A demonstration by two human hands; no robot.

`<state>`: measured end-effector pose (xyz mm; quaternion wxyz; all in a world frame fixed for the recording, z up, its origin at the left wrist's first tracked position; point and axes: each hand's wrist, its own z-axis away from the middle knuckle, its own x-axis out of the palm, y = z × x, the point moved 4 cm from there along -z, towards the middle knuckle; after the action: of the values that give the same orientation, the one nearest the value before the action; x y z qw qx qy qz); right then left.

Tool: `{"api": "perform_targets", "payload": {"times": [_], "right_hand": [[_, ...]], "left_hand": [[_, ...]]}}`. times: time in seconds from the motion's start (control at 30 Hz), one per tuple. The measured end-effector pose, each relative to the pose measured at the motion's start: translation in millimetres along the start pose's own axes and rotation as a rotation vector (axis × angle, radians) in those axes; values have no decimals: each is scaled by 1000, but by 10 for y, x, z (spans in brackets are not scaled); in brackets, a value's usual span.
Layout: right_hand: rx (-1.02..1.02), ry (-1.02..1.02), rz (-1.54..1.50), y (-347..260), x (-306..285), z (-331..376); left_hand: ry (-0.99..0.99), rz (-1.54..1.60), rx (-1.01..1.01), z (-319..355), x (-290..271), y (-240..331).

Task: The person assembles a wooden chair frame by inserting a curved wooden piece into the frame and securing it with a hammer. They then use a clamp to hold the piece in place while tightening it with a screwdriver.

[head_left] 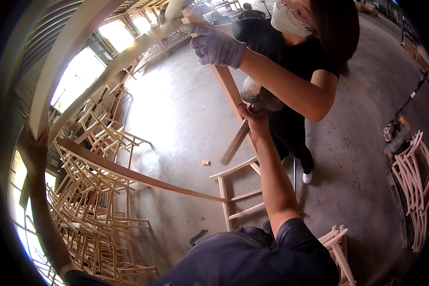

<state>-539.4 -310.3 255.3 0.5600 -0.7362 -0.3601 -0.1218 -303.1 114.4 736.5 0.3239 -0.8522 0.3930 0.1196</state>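
Observation:
My left hand [35, 145] is closed round a pale wooden frame [74, 47] at the far left, where its bars meet. A long wooden bar [143, 177] runs from near this hand toward the middle. My right hand [256, 120] grips a mallet [234, 143] by its handle, with the worn, rounded head up beside a co-worker's body. Just behind this hand a wooden rail [228, 90] slopes down. The co-worker's gloved hand [217, 46] holds the frame at its upper end. My left fingers are partly in shadow.
Stacked wooden chair frames [95, 224] crowd the left side. A ladder-like wooden frame [227, 200] stands ahead of my body. A small wood block [205, 162] lies on the concrete floor. Curved wooden parts [417, 190] are piled at the right, near a hand truck [391, 131].

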Motion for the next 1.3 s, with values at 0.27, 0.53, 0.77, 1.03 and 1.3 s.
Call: {"api": "perform_targets", "payload": {"times": [0.27, 0.53, 0.77, 1.03, 1.3], "right_hand": [[110, 10, 41, -34, -18, 73], [83, -1, -35, -47, 4, 105], [60, 13, 1, -97, 29, 148], [84, 19, -68, -153, 20, 178], [119, 22, -99, -149, 24, 166]], "left_hand": [[19, -135, 32, 65, -21, -248], [99, -333, 220, 26, -78, -580], [60, -398, 157, 1, -187, -536], [27, -486, 177, 329, -445, -297], [-117, -121, -121, 474, -515, 283]]}}
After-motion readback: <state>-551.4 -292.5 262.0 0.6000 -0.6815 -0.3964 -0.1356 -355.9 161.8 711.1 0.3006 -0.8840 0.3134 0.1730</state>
